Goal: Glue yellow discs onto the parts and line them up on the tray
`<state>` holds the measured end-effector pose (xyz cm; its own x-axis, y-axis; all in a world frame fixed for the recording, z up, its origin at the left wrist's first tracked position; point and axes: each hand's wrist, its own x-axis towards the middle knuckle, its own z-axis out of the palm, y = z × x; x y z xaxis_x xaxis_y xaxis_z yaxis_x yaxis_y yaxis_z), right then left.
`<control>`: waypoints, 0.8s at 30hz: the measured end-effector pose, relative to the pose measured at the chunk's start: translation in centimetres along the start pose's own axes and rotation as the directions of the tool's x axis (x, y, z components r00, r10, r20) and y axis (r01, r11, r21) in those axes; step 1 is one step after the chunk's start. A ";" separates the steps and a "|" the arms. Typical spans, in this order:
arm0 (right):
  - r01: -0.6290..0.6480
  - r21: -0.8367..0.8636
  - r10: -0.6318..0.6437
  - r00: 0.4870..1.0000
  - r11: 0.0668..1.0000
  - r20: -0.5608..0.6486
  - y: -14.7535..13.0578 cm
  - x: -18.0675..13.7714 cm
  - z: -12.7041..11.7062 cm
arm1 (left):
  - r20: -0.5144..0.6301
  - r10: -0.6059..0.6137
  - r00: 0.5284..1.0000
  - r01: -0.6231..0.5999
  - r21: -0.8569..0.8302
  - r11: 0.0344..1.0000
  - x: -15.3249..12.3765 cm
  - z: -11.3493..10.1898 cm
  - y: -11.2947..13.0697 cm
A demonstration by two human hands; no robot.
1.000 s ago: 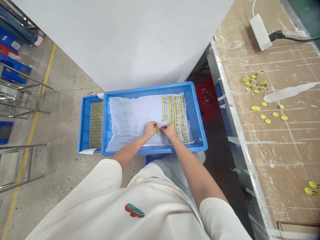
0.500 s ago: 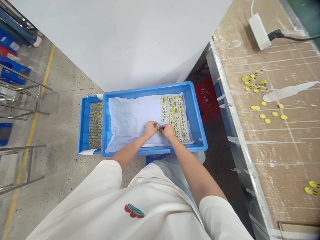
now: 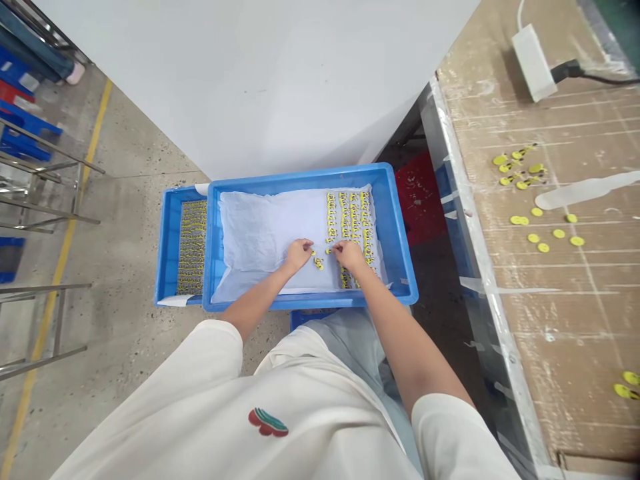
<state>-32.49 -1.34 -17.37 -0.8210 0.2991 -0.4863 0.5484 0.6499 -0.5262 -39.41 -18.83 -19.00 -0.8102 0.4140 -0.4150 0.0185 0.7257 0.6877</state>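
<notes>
My left hand point(image 3: 299, 255) is over the white sheet point(image 3: 270, 223) in the large blue tray point(image 3: 295, 184), its fingers pinched, with a small yellow-and-black part point(image 3: 313, 253) at the tips. To the right, my right hand point(image 3: 350, 256) pinches another small yellow part point(image 3: 329, 251) beneath the leftmost row. Between the hands and slightly nearer my body lies a small cluster of the same parts point(image 3: 319, 264). Several rows of these parts point(image 3: 354, 217) run down the right side of the sheet; my right hand and forearm cover some of them.
Left of the tray, partly under it, is a second blue tray point(image 3: 159, 253) filled with similar rows. At right a cardboard-covered table point(image 3: 565, 287) bears yellow discs point(image 3: 559, 233), yellow parts and a white power adapter point(image 3: 534, 63). A red stool point(image 3: 419, 203), metal stool frames and a person's legs are also visible.
My hands, close together over the cluster before, have moved apart. The right one has gone right toward the leftmost row with a part, leaving the cluster on the sheet in view.
</notes>
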 end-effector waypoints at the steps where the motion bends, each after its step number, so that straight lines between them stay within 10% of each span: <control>1: -0.011 -0.009 0.011 1.000 1.000 -0.009 0.1 0.2 -0.1 | -0.015 0.013 1.000 -0.013 0.001 1.000 -0.1 0.0 0.1; 24: -0.077 -0.265 0.052 0.994 0.961 -0.098 -2.0 -1.3 1.2 | -0.076 -0.030 0.997 0.029 -0.014 0.999 3.1 2.8 4.9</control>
<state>-32.30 -3.85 -16.52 -0.8029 0.3997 -0.4423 0.5480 0.7870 -0.2836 -40.17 -12.48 -18.62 -0.8525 0.3493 -0.3889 -0.0129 0.7297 0.6836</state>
